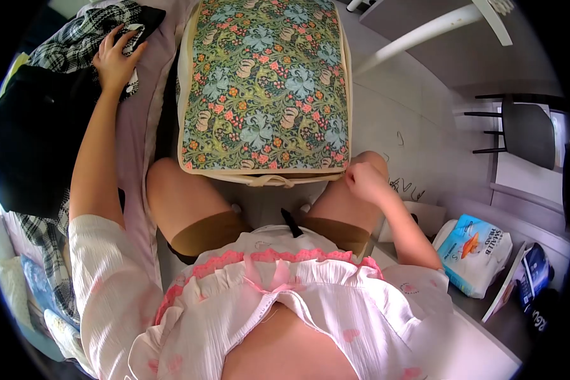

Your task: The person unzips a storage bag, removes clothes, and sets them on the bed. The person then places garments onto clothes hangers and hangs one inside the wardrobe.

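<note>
In front of me stands a floral fabric storage bag (266, 88) with cream piping and a cream handle on its near side. My left hand (115, 64) lies with fingers spread on a black-and-white plaid garment (76, 38) at the upper left. Below it, a black garment (38, 136) is heaped on the bed. By the bag's near right corner, over my knee, my right hand (366, 183) is closed with its fingers curled. What those fingers hold, if anything, is hidden.
A pinkish bed sheet (133, 145) runs along the left. To the right are a white table leg (418, 38), a dark chair (525, 133), a blue-and-white plastic package (475, 253) and cables (406, 189) on the tiled floor.
</note>
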### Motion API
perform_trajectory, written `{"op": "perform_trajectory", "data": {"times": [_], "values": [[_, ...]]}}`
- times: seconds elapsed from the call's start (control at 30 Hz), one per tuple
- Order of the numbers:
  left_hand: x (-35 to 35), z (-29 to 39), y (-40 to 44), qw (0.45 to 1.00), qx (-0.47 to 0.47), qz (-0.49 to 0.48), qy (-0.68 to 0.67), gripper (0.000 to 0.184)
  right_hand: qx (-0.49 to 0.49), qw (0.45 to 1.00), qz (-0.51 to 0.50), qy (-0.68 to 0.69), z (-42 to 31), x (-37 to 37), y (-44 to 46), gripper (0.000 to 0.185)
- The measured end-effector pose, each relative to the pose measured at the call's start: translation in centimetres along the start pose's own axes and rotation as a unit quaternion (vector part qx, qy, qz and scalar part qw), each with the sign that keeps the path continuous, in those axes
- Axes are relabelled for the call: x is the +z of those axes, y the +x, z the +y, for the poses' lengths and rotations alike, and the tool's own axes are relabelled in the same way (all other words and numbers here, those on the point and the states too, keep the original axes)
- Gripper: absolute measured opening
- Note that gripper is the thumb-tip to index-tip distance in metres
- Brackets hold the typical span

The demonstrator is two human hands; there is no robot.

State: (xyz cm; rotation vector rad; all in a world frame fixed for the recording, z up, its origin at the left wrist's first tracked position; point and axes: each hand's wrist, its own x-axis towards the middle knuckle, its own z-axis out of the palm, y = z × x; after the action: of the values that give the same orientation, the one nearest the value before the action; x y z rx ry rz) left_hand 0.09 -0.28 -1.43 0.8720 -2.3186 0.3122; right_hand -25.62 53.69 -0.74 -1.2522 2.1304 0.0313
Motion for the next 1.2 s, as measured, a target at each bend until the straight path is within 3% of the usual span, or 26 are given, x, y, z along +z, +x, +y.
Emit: {"op": "perform_trajectory", "data": {"times": [0.13, 0.33, 0.63, 0.87, 0.97, 1.07, 1.13, 1.2], "values": [[-0.2, 0.2, -0.3, 1.000, 0.003, -0.009, 0.011, 0.038, -0.024, 0.993, 0.059, 0.104, -1.8, 2.0, -1.2, 0.021], [0.2, 0.2, -0.3, 0.999, 0.031, 0.007, 0.022, 0.044, -0.028, 0.982, 0.108, 0.150, -4.2, 3.2, -1.1, 0.023], [0.4, 0.5, -0.5, 0.999, 0.047, 0.011, -0.023, 0.051, -0.035, 0.941, 0.078, 0.326, -7.9, 5.4, 1.8, 0.027], [-1.2, 0.9, -1.0, 0.980, 0.099, 0.004, -0.173, 0.045, -0.111, 0.965, 0.013, 0.237, -14.6, 4.9, 5.0, 0.028], [-3.1, 1.2, -1.5, 0.967, 0.032, -0.101, -0.232, 0.049, -0.131, 0.948, 0.007, 0.289, -19.0, 5.8, 7.1, 0.028], [-3.1, 1.1, -2.1, 0.962, 0.022, -0.099, -0.255, 0.049, -0.136, 0.957, -0.009, 0.256, -23.5, 5.2, 8.5, 0.028], [-2.4, 1.0, -2.3, 0.967, 0.057, -0.065, -0.238, 0.049, -0.144, 0.948, 0.017, 0.283, -25.7, 6.2, 10.0, 0.029], [-2.5, 1.4, -2.4, 0.963, 0.020, -0.079, -0.257, 0.048, -0.172, 0.945, 0.061, 0.272, -27.3, 7.7, 11.2, 0.032]]}}
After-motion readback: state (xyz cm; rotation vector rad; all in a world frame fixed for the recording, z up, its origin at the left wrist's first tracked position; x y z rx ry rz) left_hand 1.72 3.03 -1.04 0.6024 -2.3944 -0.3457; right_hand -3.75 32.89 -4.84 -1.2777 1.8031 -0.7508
